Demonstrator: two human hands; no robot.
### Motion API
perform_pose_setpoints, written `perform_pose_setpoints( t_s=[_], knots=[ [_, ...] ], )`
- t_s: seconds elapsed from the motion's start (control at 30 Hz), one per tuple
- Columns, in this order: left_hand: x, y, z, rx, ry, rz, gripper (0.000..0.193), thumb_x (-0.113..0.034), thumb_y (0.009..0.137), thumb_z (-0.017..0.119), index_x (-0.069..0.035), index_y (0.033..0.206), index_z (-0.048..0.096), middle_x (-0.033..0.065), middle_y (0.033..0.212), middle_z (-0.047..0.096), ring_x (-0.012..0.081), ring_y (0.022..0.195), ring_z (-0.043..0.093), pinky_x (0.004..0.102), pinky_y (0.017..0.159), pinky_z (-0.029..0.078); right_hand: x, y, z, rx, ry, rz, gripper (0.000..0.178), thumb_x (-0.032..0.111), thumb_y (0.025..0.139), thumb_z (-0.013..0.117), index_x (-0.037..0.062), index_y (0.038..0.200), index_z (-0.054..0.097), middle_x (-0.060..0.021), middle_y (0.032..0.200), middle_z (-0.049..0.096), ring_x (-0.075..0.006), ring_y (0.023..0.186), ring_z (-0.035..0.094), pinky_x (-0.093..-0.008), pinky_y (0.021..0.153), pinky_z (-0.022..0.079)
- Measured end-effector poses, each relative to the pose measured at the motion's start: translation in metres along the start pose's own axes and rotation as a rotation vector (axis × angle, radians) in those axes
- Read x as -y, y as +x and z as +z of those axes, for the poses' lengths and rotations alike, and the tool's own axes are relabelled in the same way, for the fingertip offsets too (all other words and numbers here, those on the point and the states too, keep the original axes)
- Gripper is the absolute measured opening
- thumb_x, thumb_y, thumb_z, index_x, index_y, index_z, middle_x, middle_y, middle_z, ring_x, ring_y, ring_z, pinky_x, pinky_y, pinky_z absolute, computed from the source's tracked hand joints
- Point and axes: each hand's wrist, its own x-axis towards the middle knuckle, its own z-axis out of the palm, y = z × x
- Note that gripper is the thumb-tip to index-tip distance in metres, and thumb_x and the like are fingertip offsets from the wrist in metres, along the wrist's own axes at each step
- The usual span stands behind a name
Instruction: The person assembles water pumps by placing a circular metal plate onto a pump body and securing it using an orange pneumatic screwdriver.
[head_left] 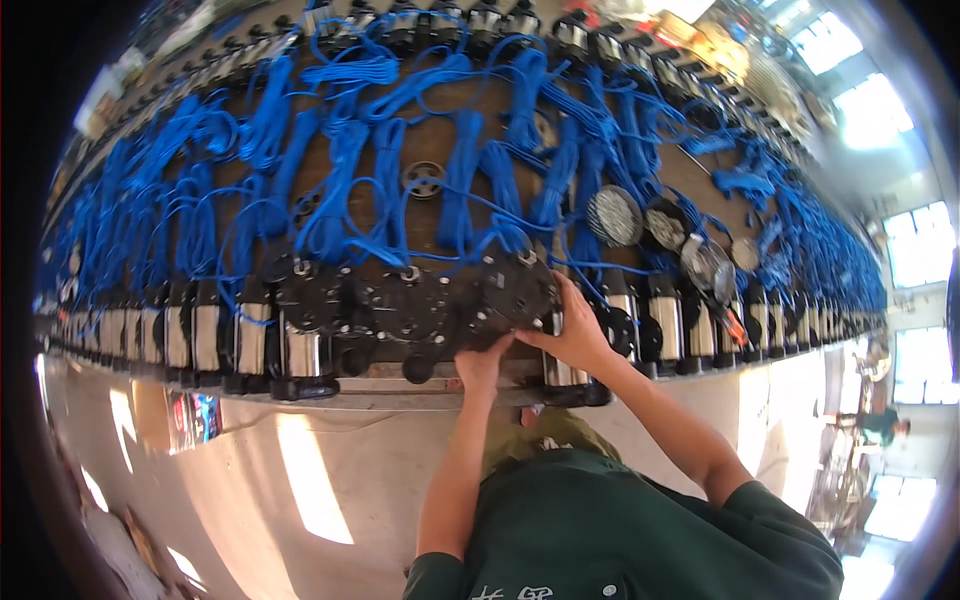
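Observation:
A dark, round-topped pump [512, 292] stands at the near edge of the bench in front of me, with a blue cable at its top. My right hand [577, 328] curves round its right side, thumb reaching across the near face. Against its lower left side is my left hand [480, 368], with the thumb meeting the right thumb and the other fingers partly hidden. Just left stand two more pumps with black bolted tops, a middle one [408, 305] and a farther left one [308, 297] with a silver body.
Rows of silver-and-black pumps [665, 318] line the near edge on both sides. Blue cable bundles [460, 180] cover the brown bench [425, 140]. Right of centre lie a round metal dish [613, 216], a dark bowl of small parts [667, 226] and an orange-handled tool [735, 326].

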Motion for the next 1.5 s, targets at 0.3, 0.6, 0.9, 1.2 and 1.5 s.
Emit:
perform_pose_setpoints(
  t_s=[0.3, 0.6, 0.9, 1.2, 1.5],
  knots=[
    [0.001, -0.017, -0.001, 0.002, -0.067, -0.108, 0.054, -0.018, 0.072, 0.084, 0.003, 0.116, 0.060, 0.0077, 0.111, 0.064, 0.0195, 0.095, 0.059, 0.0347, 0.070, 0.049, -0.055, -0.118, -0.033, 0.256, -0.141, -0.080, 0.052, 0.036, 0.063, 0.081, 0.0045, 0.099, 0.060, -0.0135, 0.089, 0.060, -0.0331, 0.086, 0.059, -0.0422, 0.072, 0.049],
    [0.025, -0.076, -0.040, -0.049, -0.145, -0.487, 0.041, -0.040, 0.091, 0.062, -0.004, 0.110, 0.058, 0.0081, 0.098, 0.066, 0.0217, 0.087, 0.063, 0.0329, 0.068, 0.053, -0.024, -0.070, -0.067, 0.146, 0.137, -0.153, 0.032, 0.029, 0.057, 0.077, 0.0019, 0.066, 0.063, -0.0157, 0.062, 0.061, -0.0354, 0.059, 0.061, -0.0402, 0.059, 0.051],
    [-0.071, -0.080, 0.049, 0.559, -0.800, -0.254, 0.049, -0.039, 0.098, 0.044, 0.002, 0.124, 0.053, 0.0070, 0.093, 0.061, 0.0220, 0.084, 0.057, 0.0374, 0.085, 0.044, 0.012, -0.185, -0.196, -0.091, 1.439, 0.659, 0.055, 0.040, 0.078, 0.065, -0.0055, 0.109, 0.062, -0.0181, 0.101, 0.068, -0.0280, 0.090, 0.067, -0.0391, 0.084, 0.053],
    [-0.039, -0.147, 0.006, 0.287, -0.333, -0.209, 0.034, -0.026, 0.103, 0.044, -0.004, 0.077, 0.048, 0.0015, 0.064, 0.039, 0.0154, 0.062, 0.042, 0.0324, 0.067, 0.042, -0.061, -0.215, -0.169, -0.250, 1.686, 0.959, 0.055, 0.039, 0.085, 0.053, -0.0019, 0.122, 0.057, -0.0196, 0.118, 0.064, -0.0323, 0.106, 0.063, -0.0452, 0.094, 0.051],
    [0.011, -0.092, 0.021, 0.202, 0.596, 0.322, 0.030, -0.017, 0.099, 0.048, -0.003, 0.082, 0.068, 0.0116, 0.077, 0.062, 0.0273, 0.071, 0.055, 0.0368, 0.069, 0.045, -0.065, -0.162, -0.107, -0.295, 1.496, 1.022, 0.031, 0.031, 0.088, 0.059, 0.0047, 0.105, 0.064, -0.0081, 0.104, 0.069, -0.0217, 0.097, 0.064, -0.0369, 0.092, 0.049]
  ],
)
